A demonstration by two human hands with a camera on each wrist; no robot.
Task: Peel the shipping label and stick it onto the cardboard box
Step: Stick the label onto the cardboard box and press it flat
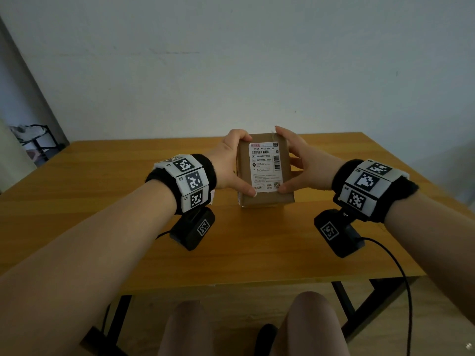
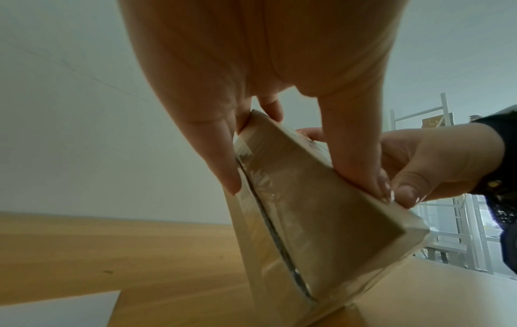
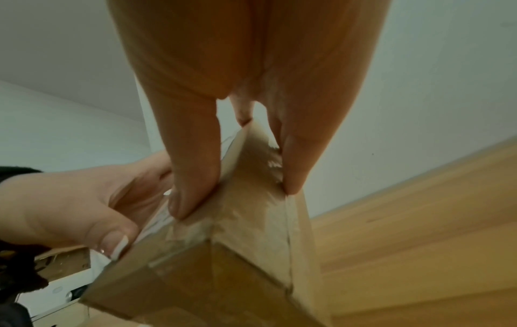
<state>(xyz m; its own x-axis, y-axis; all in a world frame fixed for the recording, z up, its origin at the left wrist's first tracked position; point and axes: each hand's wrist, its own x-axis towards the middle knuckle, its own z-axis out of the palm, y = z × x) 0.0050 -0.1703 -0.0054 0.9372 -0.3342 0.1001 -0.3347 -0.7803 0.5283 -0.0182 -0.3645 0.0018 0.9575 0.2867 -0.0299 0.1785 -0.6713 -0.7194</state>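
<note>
- The cardboard box [image 1: 266,173] stood tilted on the worktop [image 1: 128,227], its near bottom edge resting on the wood, with the shipping label [image 1: 265,167] already lying on its upper face.
- The left hand [image 1: 228,164] gripped the box's left side, thumb pressing the label's near left corner; the right hand [image 1: 299,163] gripped the right side, thumb on the near right corner, fingers [image 3: 293,163] curled behind the box.
- Judged risk: uneven thumb pressure could trap a crease or bubble, and the tilted box could slip on the smooth wood.
- Legible print near the label's far edge read "190A A161-BB"; barcodes and Chinese text sat below it, too small to read.
</note>
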